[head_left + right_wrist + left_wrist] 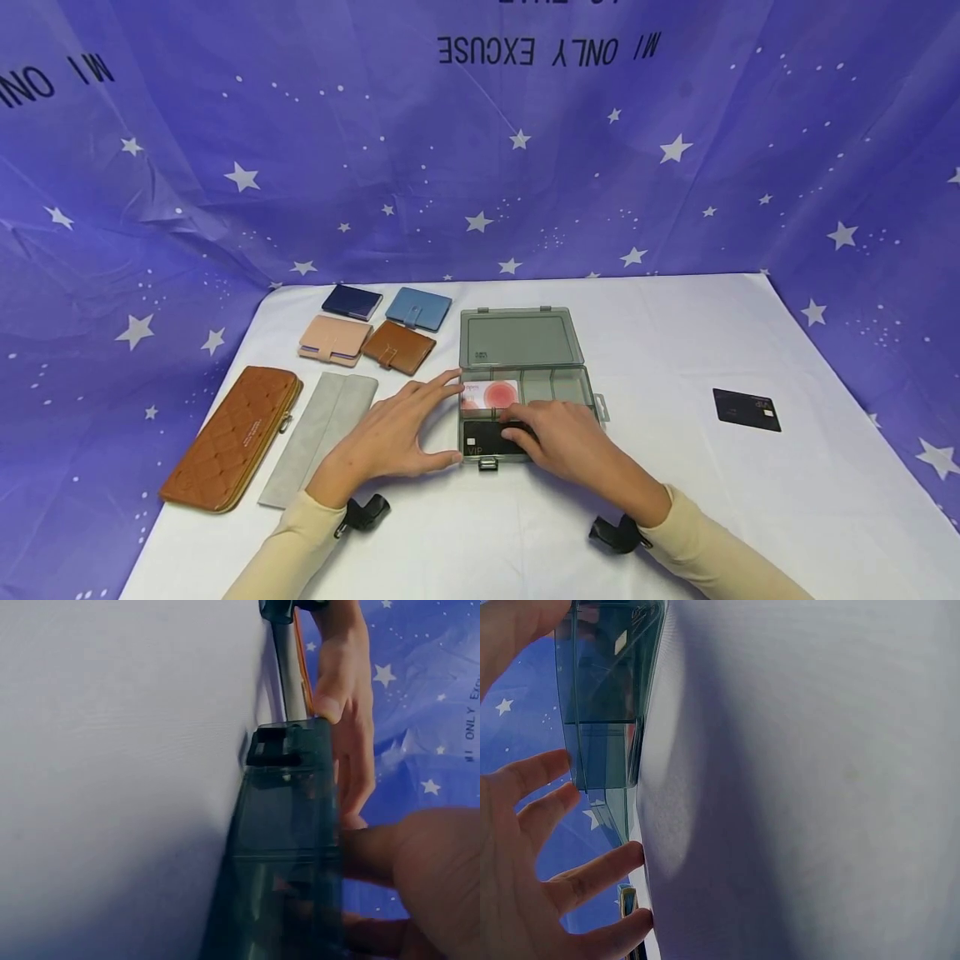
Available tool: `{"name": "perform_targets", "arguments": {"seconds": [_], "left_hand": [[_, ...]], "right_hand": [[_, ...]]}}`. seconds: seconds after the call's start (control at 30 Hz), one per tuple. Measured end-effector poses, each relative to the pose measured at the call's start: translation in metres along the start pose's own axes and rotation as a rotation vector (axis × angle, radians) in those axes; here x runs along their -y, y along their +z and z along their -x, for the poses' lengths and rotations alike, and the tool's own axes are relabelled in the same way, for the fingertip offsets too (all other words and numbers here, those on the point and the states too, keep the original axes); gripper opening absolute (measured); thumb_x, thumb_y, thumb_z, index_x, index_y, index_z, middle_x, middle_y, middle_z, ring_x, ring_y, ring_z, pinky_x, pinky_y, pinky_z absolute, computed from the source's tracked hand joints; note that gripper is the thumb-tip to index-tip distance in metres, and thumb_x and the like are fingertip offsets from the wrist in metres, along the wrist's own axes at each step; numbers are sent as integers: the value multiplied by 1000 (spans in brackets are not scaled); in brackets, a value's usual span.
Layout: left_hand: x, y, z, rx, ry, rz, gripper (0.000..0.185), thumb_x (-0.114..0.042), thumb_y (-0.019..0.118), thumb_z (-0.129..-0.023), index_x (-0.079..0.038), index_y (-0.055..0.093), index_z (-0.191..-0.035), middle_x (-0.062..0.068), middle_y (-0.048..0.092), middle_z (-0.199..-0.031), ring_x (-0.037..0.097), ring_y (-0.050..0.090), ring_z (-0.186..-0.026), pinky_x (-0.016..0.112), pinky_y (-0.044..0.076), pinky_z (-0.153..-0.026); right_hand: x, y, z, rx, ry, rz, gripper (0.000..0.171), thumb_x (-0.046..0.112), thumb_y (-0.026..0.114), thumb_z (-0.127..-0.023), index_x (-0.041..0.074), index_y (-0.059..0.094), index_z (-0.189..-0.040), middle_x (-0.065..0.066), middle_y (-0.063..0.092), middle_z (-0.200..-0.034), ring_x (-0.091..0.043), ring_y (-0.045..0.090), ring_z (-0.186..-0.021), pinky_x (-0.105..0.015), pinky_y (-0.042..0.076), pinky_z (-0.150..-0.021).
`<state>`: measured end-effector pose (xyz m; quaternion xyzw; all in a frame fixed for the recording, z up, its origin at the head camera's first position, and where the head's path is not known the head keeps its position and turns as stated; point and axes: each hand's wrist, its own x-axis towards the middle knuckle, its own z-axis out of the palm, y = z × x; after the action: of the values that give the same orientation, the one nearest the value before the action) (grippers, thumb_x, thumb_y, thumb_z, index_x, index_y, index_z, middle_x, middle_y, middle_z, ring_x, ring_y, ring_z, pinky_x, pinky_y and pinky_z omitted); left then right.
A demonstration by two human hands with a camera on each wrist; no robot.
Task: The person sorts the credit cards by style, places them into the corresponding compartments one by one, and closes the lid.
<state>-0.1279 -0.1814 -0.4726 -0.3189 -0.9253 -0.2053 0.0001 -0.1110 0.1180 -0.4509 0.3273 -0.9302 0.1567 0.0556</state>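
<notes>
A smoky grey-green plastic box (537, 386) stands on the table with its lid (521, 340) folded back. In its left rear compartments lies a white card with a pink-red circle (500, 394). A black card marked VIP (483, 439) lies along the front compartment. My right hand (562, 437) reaches in over the front; its thumb and index finger pinch the right part of this black card, partly hiding it. My left hand (397, 429) is spread at the box's left side, thumb and index fingertips (557, 761) right at its wall, holding nothing.
Another black card (746, 409) lies on the right of the white table. On the left are a brown quilted wallet (232, 437), a grey wallet (322, 425), and small dark blue (352, 302), light blue (420, 308), pink (335, 337) and brown (399, 346) card holders.
</notes>
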Motion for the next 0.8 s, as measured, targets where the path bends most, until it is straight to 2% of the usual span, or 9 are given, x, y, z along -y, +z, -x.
{"name": "perform_targets", "arguments": {"seconds": [0.2,0.4,0.47,0.6,0.7,0.8], "left_hand": [[0,0,-1,2,-3,-4,98,-72,75,-87,-26,43,-166,-11,28,-177,24,53,-142,53,57,-90],[-1,0,-1,7,-9,10,98,-71,76,-86,-25,43,-166,-12,27,-177,25,52,-144,54,57,-91],[-1,1,-1,6,-7,10,98,-71,77,-86,-25,43,-166,-13,27,-177,25,52,-144,54,57,-91],[-1,1,-1,2,3,-4,98,-71,76,-86,-25,44,-166,-11,28,-177,26,53,-143,53,58,-88],[0,1,-1,-3,8,-13,98,-72,76,-86,-25,44,-166,-9,30,-177,27,54,-141,54,58,-87],[0,1,-1,-1,7,-12,98,-71,77,-86,-25,44,-166,-8,30,-177,28,54,-142,55,58,-88]], "right_hand": [[2,-4,2,41,20,41,26,42,73,-103,26,82,-121,0,79,-103,-23,76,-82,-35,51,-52],[-7,-19,5,125,52,-60,29,42,71,-104,25,80,-126,10,73,-95,-11,70,-82,-33,51,-61],[-19,-30,8,123,48,-112,30,41,70,-105,23,78,-128,12,73,-98,-9,69,-87,-36,55,-70],[-58,-59,22,71,23,-234,30,30,72,-106,18,74,-134,6,77,-120,-16,73,-110,-46,58,-93],[-92,-78,37,6,31,-273,33,19,75,-103,17,73,-136,2,76,-128,-20,72,-116,-47,58,-97],[-126,-89,56,-65,65,-265,37,10,79,-99,17,72,-136,1,77,-127,-19,73,-114,-38,59,-94]]}}
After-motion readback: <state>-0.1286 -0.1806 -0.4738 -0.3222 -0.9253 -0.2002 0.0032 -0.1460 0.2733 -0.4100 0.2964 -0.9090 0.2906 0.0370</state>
